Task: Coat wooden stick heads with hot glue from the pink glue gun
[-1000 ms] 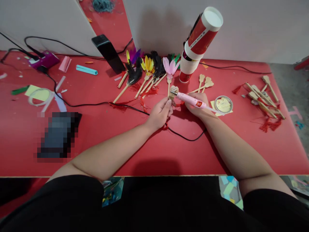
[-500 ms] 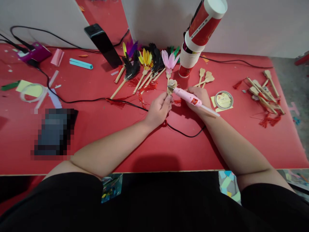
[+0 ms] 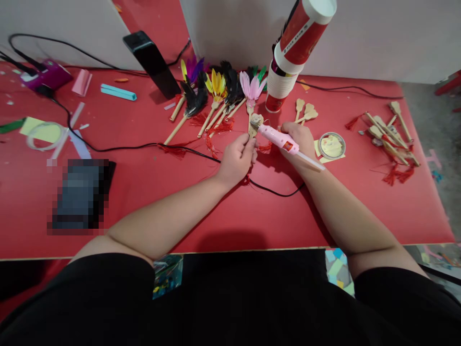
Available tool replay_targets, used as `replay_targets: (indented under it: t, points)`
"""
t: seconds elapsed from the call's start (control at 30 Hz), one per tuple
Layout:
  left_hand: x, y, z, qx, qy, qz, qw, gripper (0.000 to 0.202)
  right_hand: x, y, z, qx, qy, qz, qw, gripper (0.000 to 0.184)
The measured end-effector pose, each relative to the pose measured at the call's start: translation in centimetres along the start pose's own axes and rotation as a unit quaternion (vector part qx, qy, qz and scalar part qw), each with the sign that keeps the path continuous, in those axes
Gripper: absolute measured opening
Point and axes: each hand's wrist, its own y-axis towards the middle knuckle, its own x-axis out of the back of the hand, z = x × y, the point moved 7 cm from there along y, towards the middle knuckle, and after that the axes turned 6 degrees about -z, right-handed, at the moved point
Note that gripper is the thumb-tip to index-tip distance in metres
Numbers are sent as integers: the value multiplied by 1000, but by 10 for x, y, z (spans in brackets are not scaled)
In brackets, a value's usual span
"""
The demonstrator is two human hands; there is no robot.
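Observation:
My left hand (image 3: 237, 158) pinches a small wooden stick (image 3: 254, 126) with a heart-shaped head, held upright over the red table (image 3: 151, 192). My right hand (image 3: 300, 139) grips a pink glue gun (image 3: 279, 138); its nozzle touches the head of the stick. A red tassel (image 3: 246, 181) hangs below my left hand. Just behind the stick lies a row of finished sticks with feathers (image 3: 219, 98) in black, yellow, purple and pink.
A tilted stack of red-and-white paper cups (image 3: 293, 53) stands behind. Plain wooden sticks (image 3: 305, 114), a small round tin (image 3: 332, 145) and a pile of tasselled sticks (image 3: 391, 139) lie right. A black cable (image 3: 118, 146), tape roll (image 3: 45, 136) and black phone (image 3: 151, 62) lie left.
The view has tilted slightly; both hands sit a little higher in frame. The glue gun nozzle has stayed at the stick's head, and the hands hold the same things.

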Motion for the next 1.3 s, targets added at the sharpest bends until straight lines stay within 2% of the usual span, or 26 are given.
replay_targets:
  t: [0.4, 0.77, 0.97, 1.17, 1.3]
  points:
    - [-4, -1, -4, -12, -3, 9, 1000, 34, -2, 7, -10, 19, 7, -37, 999, 22]
    - [-3, -1, -6, -32, 14, 0, 999, 33, -2, 11, -13, -23, 2, -45, 999, 28]
    - [-4, -1, -4, -28, 7, 6, 1000, 32, -2, 12, -13, -14, 21, -39, 999, 35]
    - [-3, -2, -8, -37, 13, 2, 999, 32, -5, 14, -22, 7, 24, -53, 998, 21]
    - [-4, -2, -9, -29, 1, 8, 1000, 33, -5, 13, -21, -4, 29, -45, 999, 25]
